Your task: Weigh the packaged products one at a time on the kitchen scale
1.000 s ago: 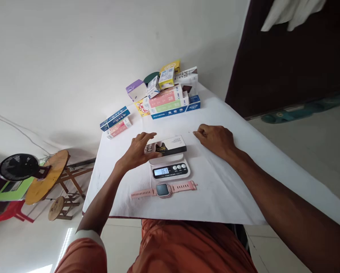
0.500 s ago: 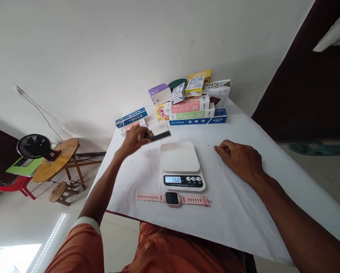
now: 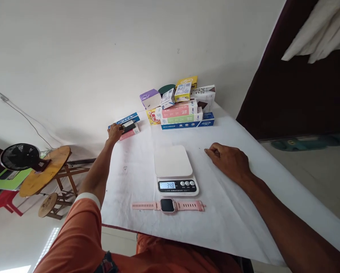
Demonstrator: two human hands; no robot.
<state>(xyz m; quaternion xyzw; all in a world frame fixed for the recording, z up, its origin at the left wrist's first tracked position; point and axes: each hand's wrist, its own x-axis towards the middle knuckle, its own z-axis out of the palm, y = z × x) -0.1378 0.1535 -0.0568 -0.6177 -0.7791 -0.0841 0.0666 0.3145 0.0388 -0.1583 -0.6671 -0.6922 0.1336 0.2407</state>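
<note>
At the table's far left, my left hand [image 3: 114, 133] is closed on a small flat box with a dark side [image 3: 129, 127]. That box is over a pink-and-white box [image 3: 132, 132] and beside a blue-and-white box [image 3: 130, 118]; whether it rests on them I cannot tell. My right hand [image 3: 229, 159] lies on the white cloth in a loose fist, holding nothing that I can see. Between my hands stands a white digital kitchen scale [image 3: 173, 162], its plate bare and its display lit. A smartwatch with a pink strap [image 3: 167, 205] lies stretched out in front of the scale.
Behind the scale, several boxes are stacked against the wall, among them a green box [image 3: 183, 118], a blue box [image 3: 184, 124] and a purple box [image 3: 150, 95]. To the left of the table stand a black fan [image 3: 19, 157] on a round wooden table [image 3: 60, 157] and a stool [image 3: 48, 204].
My left hand has carried the dark-sided box left, away from the scale, to the boxes at the far left. The displayed number has changed. My right hand stays resting on the table.
</note>
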